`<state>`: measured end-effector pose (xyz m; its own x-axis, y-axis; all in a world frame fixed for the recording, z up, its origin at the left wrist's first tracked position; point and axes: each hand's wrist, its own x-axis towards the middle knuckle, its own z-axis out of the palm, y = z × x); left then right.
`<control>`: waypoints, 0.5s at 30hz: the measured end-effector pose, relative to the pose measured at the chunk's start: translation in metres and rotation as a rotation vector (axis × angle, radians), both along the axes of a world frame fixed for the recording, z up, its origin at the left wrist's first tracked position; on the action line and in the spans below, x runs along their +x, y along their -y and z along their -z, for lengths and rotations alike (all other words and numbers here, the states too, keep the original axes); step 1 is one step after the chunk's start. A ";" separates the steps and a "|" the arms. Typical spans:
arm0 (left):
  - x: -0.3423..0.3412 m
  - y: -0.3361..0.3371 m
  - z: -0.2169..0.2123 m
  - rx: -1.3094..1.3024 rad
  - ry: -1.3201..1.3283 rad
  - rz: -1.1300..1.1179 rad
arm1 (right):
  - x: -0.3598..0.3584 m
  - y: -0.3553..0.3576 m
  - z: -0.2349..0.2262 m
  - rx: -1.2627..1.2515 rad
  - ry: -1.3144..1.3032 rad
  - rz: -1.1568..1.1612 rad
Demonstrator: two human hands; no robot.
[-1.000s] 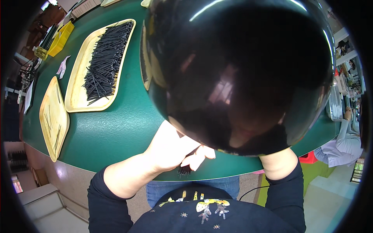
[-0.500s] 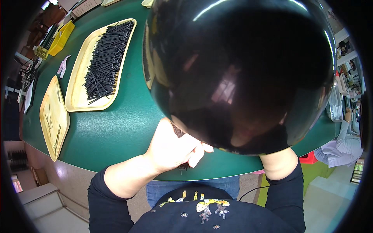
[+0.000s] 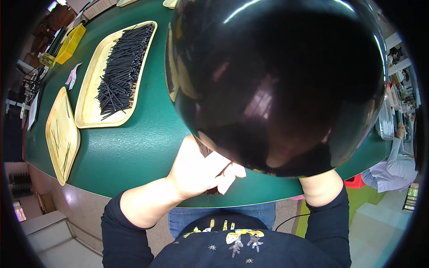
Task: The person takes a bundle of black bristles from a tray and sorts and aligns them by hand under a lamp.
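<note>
A large glossy black round object point(image 3: 277, 80) close to the camera blocks the upper right of the view. Just below it my left hand point(image 3: 199, 169) is closed around a bundle of thin black sticks point(image 3: 211, 191), whose ends poke out under the fingers at the green table's point(image 3: 134, 152) near edge. Only my right wrist and dark sleeve point(image 3: 324, 196) show; the right hand itself is hidden behind the black object.
A yellow tray point(image 3: 91, 111) heaped with black sticks point(image 3: 118, 67) lies at the upper left. A second yellow tray point(image 3: 60, 134) with a few sticks sits at the left edge. A yellow bin point(image 3: 69, 42) stands far left. Another person's sleeve point(image 3: 389, 169) shows at right.
My left hand has turned slightly and its fingers have shifted on the stick bundle. The black object and the trays have stayed where they were.
</note>
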<state>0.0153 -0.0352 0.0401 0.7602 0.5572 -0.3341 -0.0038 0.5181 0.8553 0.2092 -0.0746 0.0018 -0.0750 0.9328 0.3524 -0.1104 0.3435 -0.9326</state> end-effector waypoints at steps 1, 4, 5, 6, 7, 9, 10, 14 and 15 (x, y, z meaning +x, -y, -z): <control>-0.001 0.001 0.002 0.026 0.026 -0.016 | -0.002 -0.001 0.004 0.009 -0.005 0.001; -0.001 0.006 0.009 -0.001 0.095 -0.054 | 0.001 -0.001 0.015 0.048 -0.054 0.022; -0.001 0.006 0.012 -0.001 0.099 -0.051 | 0.002 0.000 0.017 0.072 -0.064 0.024; -0.001 0.006 0.015 0.027 0.113 -0.046 | 0.003 0.001 0.021 0.093 -0.068 0.022; -0.001 0.007 0.016 0.056 0.127 -0.041 | 0.004 0.001 0.022 0.120 -0.064 0.004; -0.002 0.008 0.017 0.047 0.097 -0.034 | 0.008 0.002 0.023 0.116 0.020 -0.002; -0.002 0.008 0.017 0.039 0.069 -0.025 | 0.009 0.002 0.019 0.100 0.060 0.004; -0.001 0.006 0.003 0.154 0.072 -0.031 | 0.007 0.003 -0.005 0.103 0.446 0.011; 0.000 0.005 -0.002 0.151 0.067 -0.031 | 0.006 0.001 -0.006 0.095 0.468 -0.001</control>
